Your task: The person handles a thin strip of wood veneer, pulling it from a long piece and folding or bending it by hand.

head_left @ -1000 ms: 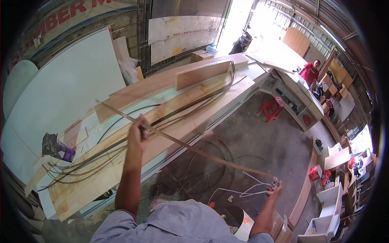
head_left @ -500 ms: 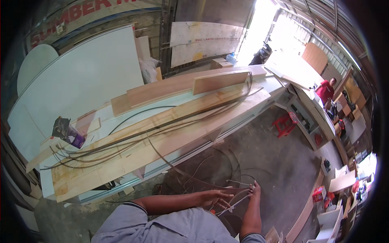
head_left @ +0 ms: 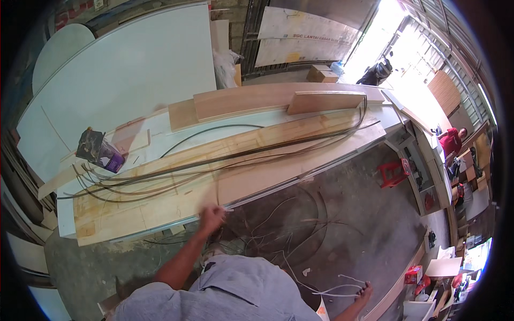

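My left hand (head_left: 213, 216), blurred with its fingers curled, is at the near edge of the long pale plywood board (head_left: 139, 208), closed around something I cannot make out, with a faint blurred strip above it. My right hand (head_left: 364, 291) is low on the right, fingers closed on thin white strips (head_left: 336, 293) that loop above the concrete floor. Long dark flexible edging strips (head_left: 241, 152) lie lengthwise along the board, curving at both ends. A dark-topped purple can (head_left: 100, 151) sits at the board's left, and a shorter plywood piece (head_left: 324, 102) stands on edge behind the strips.
A red stool (head_left: 391, 174) stands by the side cabinet (head_left: 425, 195). A person in red (head_left: 452, 140) is at the back right. A white panel (head_left: 123, 64) leans at the back left. Loose strips (head_left: 316, 230) lie on the floor, and boards (head_left: 444, 267) crowd the lower right.
My left hand moved from beside my right hand up and left to the board's edge. My right hand moved down and right. The long strip once held across the bench no longer shows clearly.
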A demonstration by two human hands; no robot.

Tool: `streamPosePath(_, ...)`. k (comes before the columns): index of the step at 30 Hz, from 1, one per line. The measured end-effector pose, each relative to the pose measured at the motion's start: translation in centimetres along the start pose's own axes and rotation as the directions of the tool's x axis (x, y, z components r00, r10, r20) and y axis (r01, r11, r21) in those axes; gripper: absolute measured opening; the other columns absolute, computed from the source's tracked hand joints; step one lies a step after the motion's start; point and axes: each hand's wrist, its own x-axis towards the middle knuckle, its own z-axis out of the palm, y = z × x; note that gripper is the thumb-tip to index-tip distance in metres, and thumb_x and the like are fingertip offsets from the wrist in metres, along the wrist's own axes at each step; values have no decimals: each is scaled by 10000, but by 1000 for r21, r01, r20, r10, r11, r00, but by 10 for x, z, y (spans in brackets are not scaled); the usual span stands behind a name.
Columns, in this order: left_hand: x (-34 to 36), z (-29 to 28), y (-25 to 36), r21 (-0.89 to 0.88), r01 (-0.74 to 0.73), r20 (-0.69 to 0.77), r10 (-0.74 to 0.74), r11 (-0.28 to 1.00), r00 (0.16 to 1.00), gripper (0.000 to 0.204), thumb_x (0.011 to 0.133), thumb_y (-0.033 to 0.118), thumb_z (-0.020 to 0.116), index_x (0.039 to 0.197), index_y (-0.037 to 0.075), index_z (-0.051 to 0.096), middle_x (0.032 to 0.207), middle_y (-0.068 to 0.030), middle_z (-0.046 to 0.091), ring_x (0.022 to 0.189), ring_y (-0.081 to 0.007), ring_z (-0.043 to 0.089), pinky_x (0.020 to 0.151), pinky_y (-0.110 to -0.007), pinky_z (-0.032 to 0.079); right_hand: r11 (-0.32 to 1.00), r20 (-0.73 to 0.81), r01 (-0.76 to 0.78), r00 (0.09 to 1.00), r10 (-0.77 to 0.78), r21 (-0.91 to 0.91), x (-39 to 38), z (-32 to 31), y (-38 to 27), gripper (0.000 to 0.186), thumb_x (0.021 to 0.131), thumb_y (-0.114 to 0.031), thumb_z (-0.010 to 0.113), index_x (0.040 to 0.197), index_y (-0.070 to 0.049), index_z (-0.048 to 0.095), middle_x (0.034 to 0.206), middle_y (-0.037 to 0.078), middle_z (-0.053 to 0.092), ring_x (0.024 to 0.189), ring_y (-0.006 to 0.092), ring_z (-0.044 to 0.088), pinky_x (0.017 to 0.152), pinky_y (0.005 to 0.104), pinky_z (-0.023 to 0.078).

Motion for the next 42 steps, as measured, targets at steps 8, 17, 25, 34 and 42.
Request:
streamPosePath(8,98,-157,11,868,-244,-155,702,433,695,225,801,225,722,949,86,624,981,-122,605,898,-333,617,785,-489,471,658,-279,16,898,-341,-753,-45,-112,-105,213,842,-313,648,826,-101,628,726,51,504,626,167,441,540,336,353)
streamPosePath(17,108,-167,-24,870,-255,88,376,422,922,142,789,151,667,889,68,611,894,-163,636,837,-371,638,746,-491,478,494,-274,89,741,-614,-865,-87,-92,-134,389,810,-362,701,1024,-46,624,985,166,568,978,296,495,811,439,406)
streamPosePath(25,117,-81,127,617,-482,267,411,622,872,180,729,154,764,778,68,614,751,-159,671,761,-376,665,692,-471,518,-188,786,877,277,-553,-442,-207,249,-44,474,816,-350,754,1134,-10,663,1186,209,614,1192,390,529,987,467,443)
streamPosePath(34,141,-34,195,512,-413,395,220,753,892,308,620,231,858,725,44,636,748,-152,688,749,-295,694,677,-404,534,990,984,40,123,128,-134,-455,521,-13,458,943,-343,652,1229,8,585,1078,133,683,959,206,675,847,339,543)
streamPosePath(42,152,-67,177,215,-358,436,239,908,868,343,683,240,886,770,17,640,647,-57,649,538,-116,601,481,-291,474,967,973,-232,172,152,-110,-472,582,17,198,951,-251,642,1023,-72,596,919,64,667,849,188,668,767,302,544)
